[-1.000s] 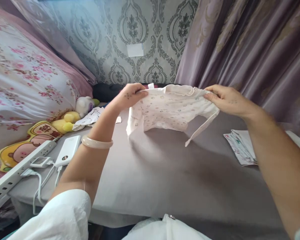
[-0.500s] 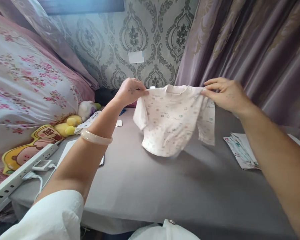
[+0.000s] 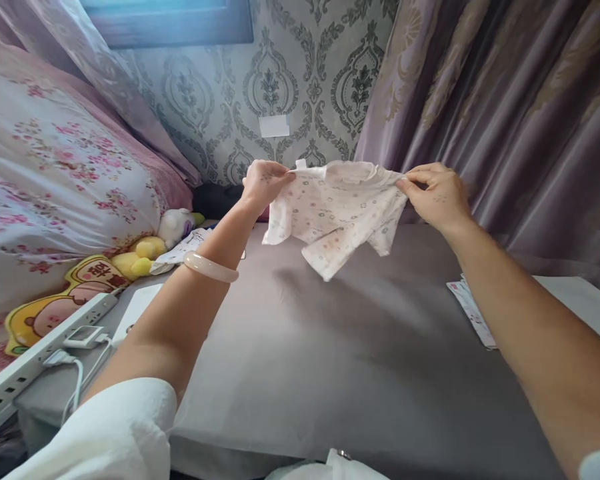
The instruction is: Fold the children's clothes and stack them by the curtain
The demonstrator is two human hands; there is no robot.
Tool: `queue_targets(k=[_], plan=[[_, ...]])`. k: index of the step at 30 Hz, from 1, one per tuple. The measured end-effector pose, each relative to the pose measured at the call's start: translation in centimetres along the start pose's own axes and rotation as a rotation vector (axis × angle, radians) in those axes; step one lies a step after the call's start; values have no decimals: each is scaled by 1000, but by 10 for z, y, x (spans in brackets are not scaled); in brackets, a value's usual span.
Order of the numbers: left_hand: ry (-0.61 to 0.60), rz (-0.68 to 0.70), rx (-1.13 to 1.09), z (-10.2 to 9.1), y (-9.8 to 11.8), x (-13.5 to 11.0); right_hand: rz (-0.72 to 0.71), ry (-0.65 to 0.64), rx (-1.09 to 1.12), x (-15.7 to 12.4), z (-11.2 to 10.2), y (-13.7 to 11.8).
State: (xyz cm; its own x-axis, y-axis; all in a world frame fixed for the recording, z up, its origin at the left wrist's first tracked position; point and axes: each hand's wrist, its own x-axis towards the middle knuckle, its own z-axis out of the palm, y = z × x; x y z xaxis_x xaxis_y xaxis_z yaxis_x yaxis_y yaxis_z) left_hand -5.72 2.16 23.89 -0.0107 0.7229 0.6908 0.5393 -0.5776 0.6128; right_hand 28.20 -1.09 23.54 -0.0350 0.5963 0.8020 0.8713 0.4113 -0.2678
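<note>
Two hands (image 3: 266, 183) (image 3: 436, 197) hold one printed shirt (image 3: 330, 203).

A flat surface covered in smooth grey cloth (image 3: 290, 360) spans the middle and bottom of the frame. At left lie a white printed cloth (image 3: 180, 249) and a rounded white plastic slab (image 3: 136, 308); at right, a folded white printed fabric piece (image 3: 473, 313), partly hidden.

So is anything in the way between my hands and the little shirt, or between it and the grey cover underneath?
Nothing visible is. Your left hand and right hand pinch the shirt at its shoulders, and it hangs above the grey cover.
</note>
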Motion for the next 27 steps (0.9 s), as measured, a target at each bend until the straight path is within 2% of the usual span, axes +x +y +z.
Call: queue_targets(k=[6,11,15,18,22,27], plan=[[-21,-80,-56,5,-1,-3,60,87,-28,-3,9,-6],[38,-47,-64,18,1,-10,-7,151,-62,-14,6,-20],[62,26,-51,16,6,-25,-50,149,-81,-24,-2,-24],[55,81,-3,3,12,-40,-67,113,-111,-33,-15,-28],[32,134,41,-25,27,-61,-83,48,-96,-50,-40,-39],[-16,147,80,-65,65,-85,19,-28,-4,-65,-78,-60]])
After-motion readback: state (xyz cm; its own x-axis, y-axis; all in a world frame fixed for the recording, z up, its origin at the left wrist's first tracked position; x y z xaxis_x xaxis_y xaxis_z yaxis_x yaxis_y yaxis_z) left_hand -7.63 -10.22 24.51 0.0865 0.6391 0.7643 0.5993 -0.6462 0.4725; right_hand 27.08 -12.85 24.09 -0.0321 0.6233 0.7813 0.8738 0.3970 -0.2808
